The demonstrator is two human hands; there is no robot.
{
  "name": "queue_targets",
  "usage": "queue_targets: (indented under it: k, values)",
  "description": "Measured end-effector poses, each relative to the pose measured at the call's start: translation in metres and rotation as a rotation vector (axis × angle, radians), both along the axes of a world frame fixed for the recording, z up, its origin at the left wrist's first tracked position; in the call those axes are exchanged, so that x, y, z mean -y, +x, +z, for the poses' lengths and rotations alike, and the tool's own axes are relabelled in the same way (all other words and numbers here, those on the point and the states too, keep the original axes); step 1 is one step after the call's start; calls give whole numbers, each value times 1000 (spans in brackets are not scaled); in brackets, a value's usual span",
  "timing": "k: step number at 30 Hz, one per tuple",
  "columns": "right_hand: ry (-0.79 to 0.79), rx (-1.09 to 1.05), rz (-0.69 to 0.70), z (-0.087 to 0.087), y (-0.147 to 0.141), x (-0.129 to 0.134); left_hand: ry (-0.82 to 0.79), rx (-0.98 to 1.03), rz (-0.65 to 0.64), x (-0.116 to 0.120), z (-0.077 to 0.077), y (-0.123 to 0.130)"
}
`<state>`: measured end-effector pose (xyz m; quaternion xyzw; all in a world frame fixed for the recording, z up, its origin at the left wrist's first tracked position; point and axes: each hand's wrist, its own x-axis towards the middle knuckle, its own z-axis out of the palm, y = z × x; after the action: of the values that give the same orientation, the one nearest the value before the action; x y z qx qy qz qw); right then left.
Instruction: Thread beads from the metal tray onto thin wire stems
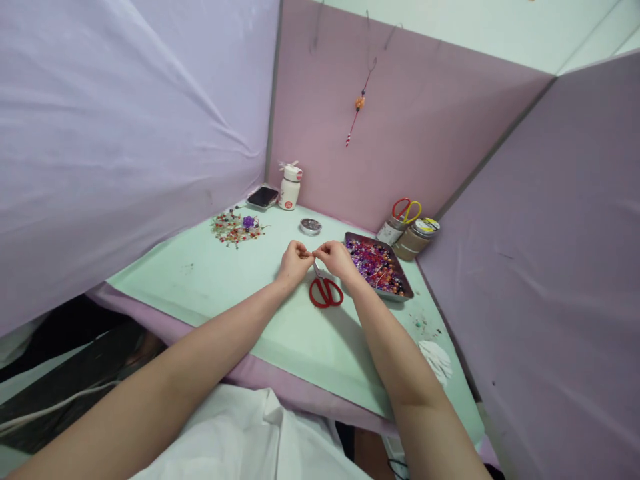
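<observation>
My left hand (295,261) and my right hand (336,257) meet over the middle of the table, thumbs and fingers pinched with the tips almost touching. What they pinch is too small to make out. Just below them lies a pair of scissors (326,293) with red handles toward me; its blades run up under my fingertips. To the right of my right hand stands a metal tray (400,299) of mixed beads (375,263), purple, red, orange and dark. A small round clear container (311,227) sits beyond my hands.
At the back left are beaded pieces (235,228), a phone (263,197) and a white bottle (290,188). Jars (417,239), one holding scissors (407,210), stand at the back right. White gloves (437,361) lie near the right edge. A beaded string (359,103) hangs from a hook.
</observation>
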<state>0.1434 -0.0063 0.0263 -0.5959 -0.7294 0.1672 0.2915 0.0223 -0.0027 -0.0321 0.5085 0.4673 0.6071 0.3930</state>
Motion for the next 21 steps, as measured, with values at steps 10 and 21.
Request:
queue_targets:
  k: [10,21]
  values:
    - [-4,33,67,-7,7,-11,-155,190,-121,4,4,4]
    - [24,-5,111,-5,8,-13,-205,288,-141,8,15,2]
